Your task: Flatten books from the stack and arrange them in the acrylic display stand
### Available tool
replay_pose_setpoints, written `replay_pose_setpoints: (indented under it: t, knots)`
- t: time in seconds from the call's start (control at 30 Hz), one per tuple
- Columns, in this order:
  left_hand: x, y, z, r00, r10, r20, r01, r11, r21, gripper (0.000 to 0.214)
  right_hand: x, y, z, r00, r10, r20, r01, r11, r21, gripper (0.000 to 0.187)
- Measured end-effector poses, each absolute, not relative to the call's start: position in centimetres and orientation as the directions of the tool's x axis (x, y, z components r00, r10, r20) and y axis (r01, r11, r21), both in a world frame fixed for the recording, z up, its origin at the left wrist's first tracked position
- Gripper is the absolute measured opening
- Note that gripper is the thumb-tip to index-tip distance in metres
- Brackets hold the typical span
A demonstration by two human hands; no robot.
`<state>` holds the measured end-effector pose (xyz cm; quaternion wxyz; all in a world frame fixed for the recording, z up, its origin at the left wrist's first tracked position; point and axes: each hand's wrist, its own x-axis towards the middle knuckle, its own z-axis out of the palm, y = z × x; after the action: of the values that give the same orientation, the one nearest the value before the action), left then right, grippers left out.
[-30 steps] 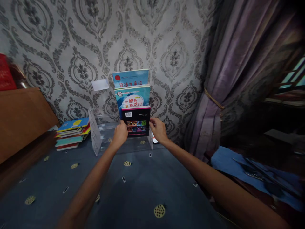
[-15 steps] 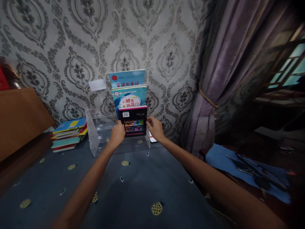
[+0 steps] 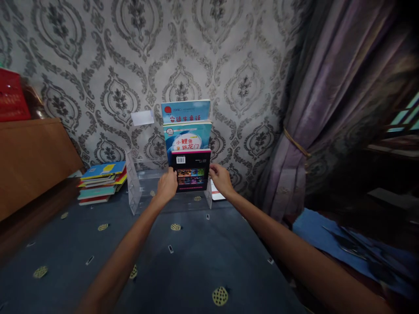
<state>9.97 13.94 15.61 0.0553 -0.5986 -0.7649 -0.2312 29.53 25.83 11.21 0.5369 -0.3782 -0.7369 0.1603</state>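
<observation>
A clear acrylic tiered rack (image 3: 134,192) stands on a dark blue cloth against the patterned wall. Two blue books stand in its back tiers, one (image 3: 186,111) behind the other (image 3: 188,137). In the front tier stands a black book (image 3: 191,168) with a barcode and colourful pictures. My left hand (image 3: 166,185) grips its left edge and my right hand (image 3: 221,179) grips its right edge, fingers closed on it.
A stack of colourful books (image 3: 101,181) lies left of the rack. A brown wooden cabinet (image 3: 29,161) with a red box (image 3: 11,96) is at far left. A purple tied curtain (image 3: 314,113) hangs at right, blue fabric (image 3: 343,244) below it. A white card (image 3: 142,117) is on the wall.
The black book has sunk lower into the front tier, still held by both hands. The camera view has shifted slightly.
</observation>
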Motion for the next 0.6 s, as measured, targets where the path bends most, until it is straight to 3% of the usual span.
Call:
replay_pose_setpoints:
  t: [0.6]
  knots:
    - [10.7, 12.8, 15.7, -0.294, 0.888, 0.354, 0.935, 0.19, 0.3, 0.03, 29.7, 24.4, 10.7, -0.168, 0.683, 0.711, 0.441, 0.697, -0.565, 0.026]
